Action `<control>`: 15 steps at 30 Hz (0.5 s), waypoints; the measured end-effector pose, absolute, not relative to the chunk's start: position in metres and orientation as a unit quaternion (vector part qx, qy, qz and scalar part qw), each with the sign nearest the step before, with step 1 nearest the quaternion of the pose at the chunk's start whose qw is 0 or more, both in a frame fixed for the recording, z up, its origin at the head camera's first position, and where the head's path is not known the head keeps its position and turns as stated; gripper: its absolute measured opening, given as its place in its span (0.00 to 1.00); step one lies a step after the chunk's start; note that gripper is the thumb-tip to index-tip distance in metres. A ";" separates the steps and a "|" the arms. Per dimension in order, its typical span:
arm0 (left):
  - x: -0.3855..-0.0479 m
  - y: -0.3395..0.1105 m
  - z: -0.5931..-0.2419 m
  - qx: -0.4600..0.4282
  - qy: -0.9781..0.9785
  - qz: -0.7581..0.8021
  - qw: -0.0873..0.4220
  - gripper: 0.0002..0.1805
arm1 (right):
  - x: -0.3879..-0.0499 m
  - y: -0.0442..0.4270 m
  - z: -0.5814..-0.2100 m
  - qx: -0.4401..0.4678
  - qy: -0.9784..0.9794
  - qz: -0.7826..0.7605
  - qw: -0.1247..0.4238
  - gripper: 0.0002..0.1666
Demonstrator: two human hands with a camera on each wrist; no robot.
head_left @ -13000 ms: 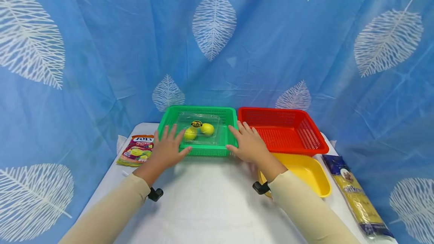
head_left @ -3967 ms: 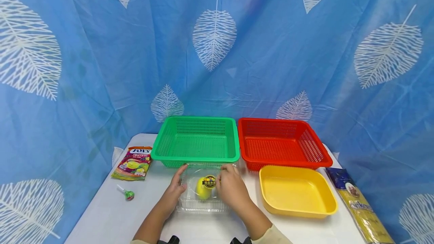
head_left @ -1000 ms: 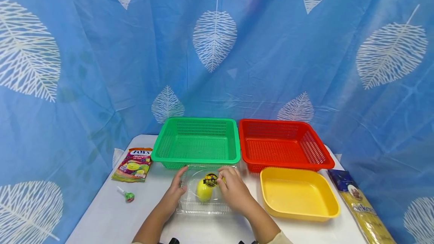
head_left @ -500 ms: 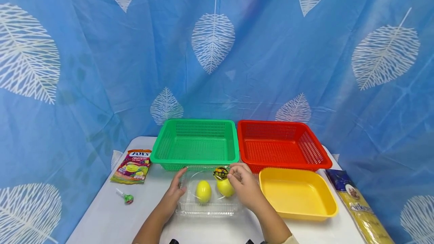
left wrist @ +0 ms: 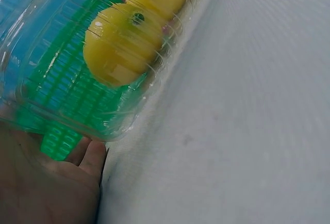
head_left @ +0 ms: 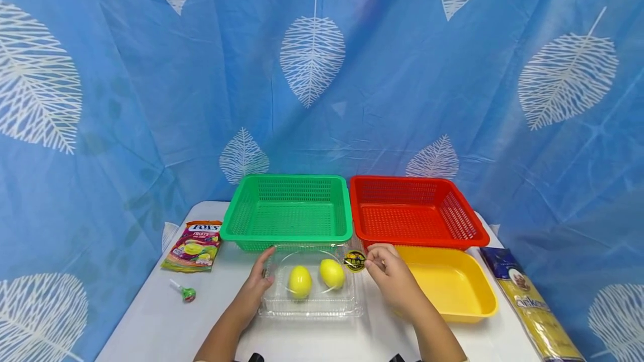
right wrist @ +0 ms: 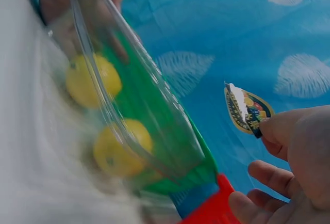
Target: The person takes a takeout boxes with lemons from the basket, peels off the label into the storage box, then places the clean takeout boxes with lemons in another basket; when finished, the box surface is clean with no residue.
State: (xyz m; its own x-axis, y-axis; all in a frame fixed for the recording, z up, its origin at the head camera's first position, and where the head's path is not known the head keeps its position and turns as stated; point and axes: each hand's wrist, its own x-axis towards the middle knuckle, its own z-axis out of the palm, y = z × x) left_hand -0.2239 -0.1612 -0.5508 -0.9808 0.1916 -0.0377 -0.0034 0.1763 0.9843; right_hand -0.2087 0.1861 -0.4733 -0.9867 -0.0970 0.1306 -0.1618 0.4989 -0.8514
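A clear plastic clamshell box (head_left: 312,309) holding two lemons (head_left: 300,282) sits on the table in front of me. My left hand (head_left: 250,290) rests against the box's left end, fingers fairly straight; in the left wrist view the palm (left wrist: 46,188) shows beside the box corner. Off the box's right side, my right hand (head_left: 396,279) pinches a black and gold round sticker (head_left: 355,261) between thumb and forefinger. The right wrist view shows this sticker (right wrist: 247,111) bent over and apart from the box, the other fingers loosely bent.
Behind the box stand a green basket (head_left: 287,237) and a red basket (head_left: 417,242). A yellow tub (head_left: 448,284) is at the right, with a blue and gold packet (head_left: 533,303) beyond it. A candy bag (head_left: 193,247) and a lollipop (head_left: 185,292) lie at the left.
Earlier the box was in the green basket, then on the table. Over the last second my right hand has drawn the sticker rightward off the lid. My left hand has stayed at the box.
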 end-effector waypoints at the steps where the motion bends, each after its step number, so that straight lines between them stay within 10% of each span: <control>1: -0.224 -0.161 -0.551 0.061 0.763 0.639 0.078 0.39 | -0.208 0.191 -0.473 0.071 -0.869 0.489 0.030 0.04; 15: -0.224 -0.162 -0.553 0.059 0.761 0.640 0.088 0.39 | -0.197 0.257 -0.475 0.017 -0.914 0.405 0.000 0.06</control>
